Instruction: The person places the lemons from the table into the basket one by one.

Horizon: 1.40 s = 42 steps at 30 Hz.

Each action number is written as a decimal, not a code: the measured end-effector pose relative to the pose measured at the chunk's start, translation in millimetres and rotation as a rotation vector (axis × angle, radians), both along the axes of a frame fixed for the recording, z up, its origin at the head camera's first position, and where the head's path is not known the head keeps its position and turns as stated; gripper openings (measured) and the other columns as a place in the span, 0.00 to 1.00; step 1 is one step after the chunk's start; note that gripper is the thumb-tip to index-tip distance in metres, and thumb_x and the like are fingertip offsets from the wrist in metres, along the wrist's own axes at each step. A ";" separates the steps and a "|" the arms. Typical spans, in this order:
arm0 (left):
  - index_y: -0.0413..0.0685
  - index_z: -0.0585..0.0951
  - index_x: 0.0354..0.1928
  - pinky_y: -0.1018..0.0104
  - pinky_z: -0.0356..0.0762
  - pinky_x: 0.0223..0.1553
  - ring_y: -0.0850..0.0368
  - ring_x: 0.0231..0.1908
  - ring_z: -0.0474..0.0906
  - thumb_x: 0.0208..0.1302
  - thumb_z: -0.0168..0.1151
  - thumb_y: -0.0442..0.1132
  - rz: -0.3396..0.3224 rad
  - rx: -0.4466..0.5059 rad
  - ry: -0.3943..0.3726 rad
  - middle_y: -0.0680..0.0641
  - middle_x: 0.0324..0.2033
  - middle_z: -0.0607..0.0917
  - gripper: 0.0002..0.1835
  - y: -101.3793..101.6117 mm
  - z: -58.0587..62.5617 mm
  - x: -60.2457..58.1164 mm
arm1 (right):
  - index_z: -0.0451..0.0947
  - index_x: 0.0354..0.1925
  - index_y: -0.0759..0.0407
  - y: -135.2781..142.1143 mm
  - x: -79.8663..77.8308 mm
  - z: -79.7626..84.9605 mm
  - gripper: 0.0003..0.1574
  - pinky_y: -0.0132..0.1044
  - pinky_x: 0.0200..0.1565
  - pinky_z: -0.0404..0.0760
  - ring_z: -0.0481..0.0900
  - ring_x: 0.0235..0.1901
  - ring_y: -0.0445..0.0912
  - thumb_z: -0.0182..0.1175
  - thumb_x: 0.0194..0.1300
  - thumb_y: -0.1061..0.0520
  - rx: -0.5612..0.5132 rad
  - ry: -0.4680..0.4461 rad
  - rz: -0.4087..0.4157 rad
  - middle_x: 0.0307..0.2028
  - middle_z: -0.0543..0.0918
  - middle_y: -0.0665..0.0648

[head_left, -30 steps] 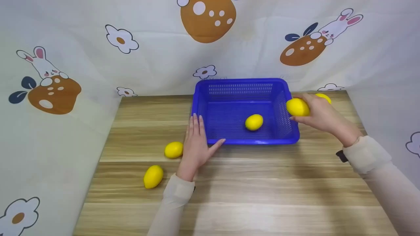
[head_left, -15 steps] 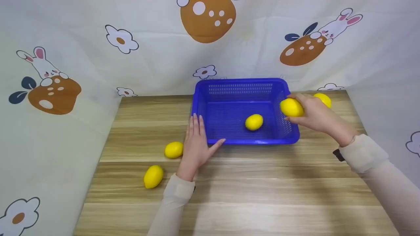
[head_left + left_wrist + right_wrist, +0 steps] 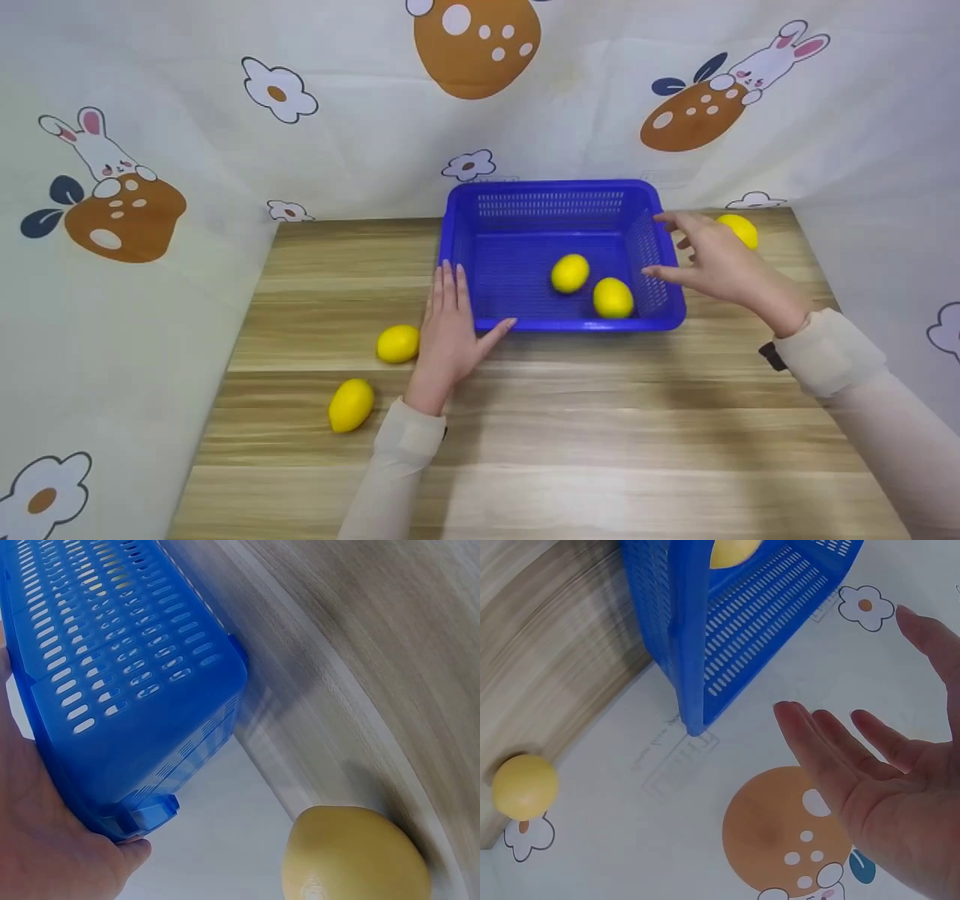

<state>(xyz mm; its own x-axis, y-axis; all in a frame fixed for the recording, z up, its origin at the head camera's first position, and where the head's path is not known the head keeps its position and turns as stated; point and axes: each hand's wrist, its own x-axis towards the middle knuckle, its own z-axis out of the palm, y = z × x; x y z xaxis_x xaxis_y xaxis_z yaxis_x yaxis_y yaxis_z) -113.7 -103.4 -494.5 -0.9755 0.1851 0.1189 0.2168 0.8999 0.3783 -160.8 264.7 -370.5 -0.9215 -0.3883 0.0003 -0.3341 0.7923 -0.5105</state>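
Head view: your right grip point(image 3: 711, 253) is hanging spread, the far-right yellow oval lemon point(image 3: 741, 229) lying just behind it.

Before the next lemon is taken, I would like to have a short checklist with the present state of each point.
1. Right hand free: ok, it holds nothing.
2. Left hand touching the blue basket: ok, fingers straight at its left side.
3. Blue basket upright: ok.
4. Two lemons inside at rest: cannot tell.
5. Far-right lemon in full sight: not ok in the head view, partly behind the right hand.
6. Two left lemons in the basket: not ok, outside on the table.
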 end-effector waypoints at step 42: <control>0.30 0.47 0.82 0.44 0.46 0.82 0.35 0.83 0.40 0.69 0.54 0.76 0.004 -0.006 -0.018 0.29 0.83 0.43 0.63 0.2 0.2 -1.3 | 0.60 0.74 0.77 63.2 2.1 -37.9 0.49 0.77 0.67 0.65 0.65 0.67 0.81 0.71 0.69 0.54 0.068 0.022 -0.179 0.71 0.64 0.85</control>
